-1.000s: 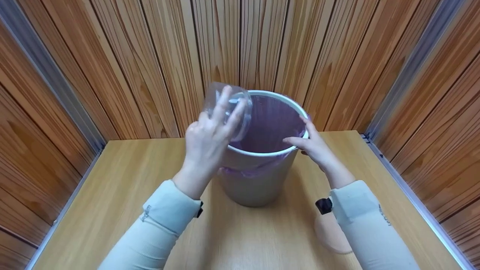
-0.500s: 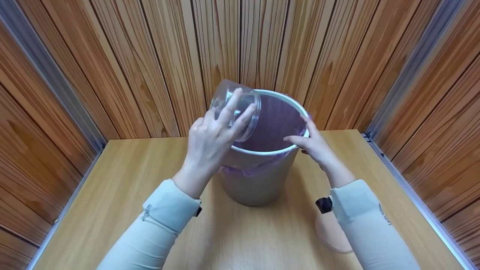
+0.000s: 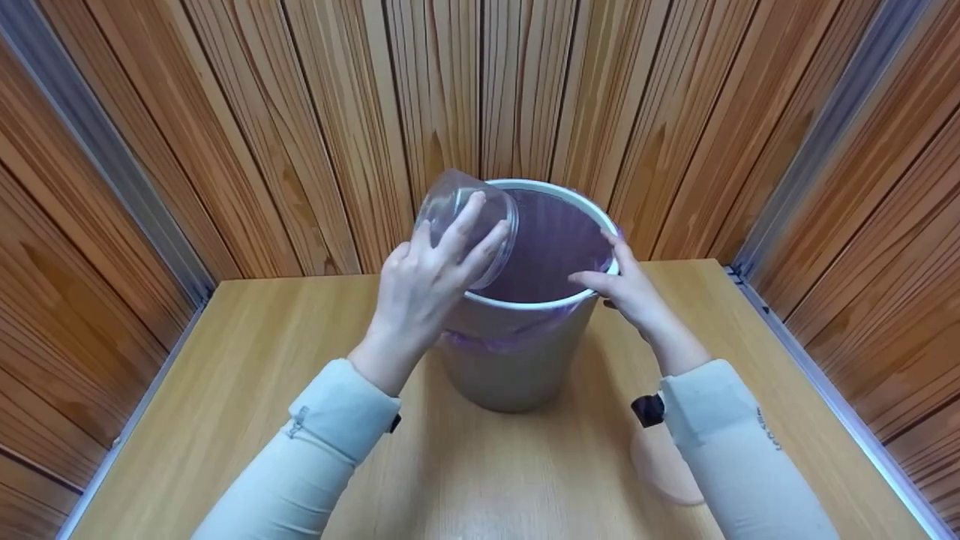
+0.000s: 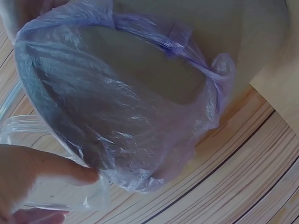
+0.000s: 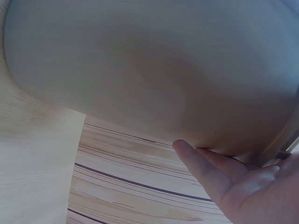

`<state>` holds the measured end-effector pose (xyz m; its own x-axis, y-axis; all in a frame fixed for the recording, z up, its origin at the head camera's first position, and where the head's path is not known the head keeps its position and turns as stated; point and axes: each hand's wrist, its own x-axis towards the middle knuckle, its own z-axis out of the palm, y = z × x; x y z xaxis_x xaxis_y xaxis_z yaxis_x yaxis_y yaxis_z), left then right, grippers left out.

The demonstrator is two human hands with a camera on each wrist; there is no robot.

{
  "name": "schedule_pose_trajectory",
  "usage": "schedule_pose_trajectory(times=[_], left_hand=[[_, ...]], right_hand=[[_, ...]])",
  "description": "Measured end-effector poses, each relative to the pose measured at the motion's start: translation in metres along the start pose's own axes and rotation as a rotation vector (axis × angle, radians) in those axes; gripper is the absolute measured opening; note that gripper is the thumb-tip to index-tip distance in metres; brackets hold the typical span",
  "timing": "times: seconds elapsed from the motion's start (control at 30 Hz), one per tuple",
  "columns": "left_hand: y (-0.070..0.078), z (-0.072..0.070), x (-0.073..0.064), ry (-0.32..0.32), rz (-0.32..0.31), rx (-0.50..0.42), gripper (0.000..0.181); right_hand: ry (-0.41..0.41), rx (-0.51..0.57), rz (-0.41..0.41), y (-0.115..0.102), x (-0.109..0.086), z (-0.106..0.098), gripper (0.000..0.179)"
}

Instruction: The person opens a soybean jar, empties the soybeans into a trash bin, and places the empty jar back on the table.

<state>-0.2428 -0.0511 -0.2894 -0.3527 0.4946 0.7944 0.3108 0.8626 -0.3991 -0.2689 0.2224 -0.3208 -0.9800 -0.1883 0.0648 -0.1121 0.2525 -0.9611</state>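
A clear plastic jar (image 3: 454, 191) is tilted on its side at the left of the trash can's mouth, its open end turned right and down over the opening. My left hand (image 3: 420, 285) grips it with fingers spread over the wall; its thumb shows beside the jar (image 4: 60, 193) in the left wrist view. The grey trash can (image 3: 510, 375) stands upright, lined with a thin purple bag (image 3: 555, 240) folded over its white rim. At the right side of that rim, my right hand (image 3: 637, 292) holds on, thumb inside and fingers outside.
A round pinkish flat piece (image 3: 664, 465) lies on the wooden table (image 3: 247, 360), partly hidden under the right sleeve. Wood-panelled walls (image 3: 315, 135) enclose the table at the back and both sides, with metal strips along the corners.
The left hand has shifted slightly right with the jar, bringing its mouth further over the can, then dipped a little. The right hand keeps its place on the rim.
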Motion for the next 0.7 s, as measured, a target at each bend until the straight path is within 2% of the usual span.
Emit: schedule_pose_trajectory(times=[0.13,0.4,0.53,0.7], left_hand=[[-0.0017,-0.0033,0.0003,-0.003,-0.035,-0.028,0.072],[-0.0022,-0.0093,-0.0009,0.066,-0.119,-0.083,0.066],[-0.0024,-0.0101,-0.0021,0.072,-0.187,-0.146,0.071],[-0.004,-0.0081,-0.0067,0.119,-0.27,-0.247,0.085]], right_hand=[[0.007,-0.01,0.01,-0.0003,-0.0003,0.0002,0.089],[0.006,0.014,0.014,0.0002,0.0002,0.0029,0.088],[0.014,0.002,0.031,-0.0038,-0.0015,0.0039,0.089],[0.031,-0.018,0.076,-0.0084,-0.0027,0.0054,0.091]])
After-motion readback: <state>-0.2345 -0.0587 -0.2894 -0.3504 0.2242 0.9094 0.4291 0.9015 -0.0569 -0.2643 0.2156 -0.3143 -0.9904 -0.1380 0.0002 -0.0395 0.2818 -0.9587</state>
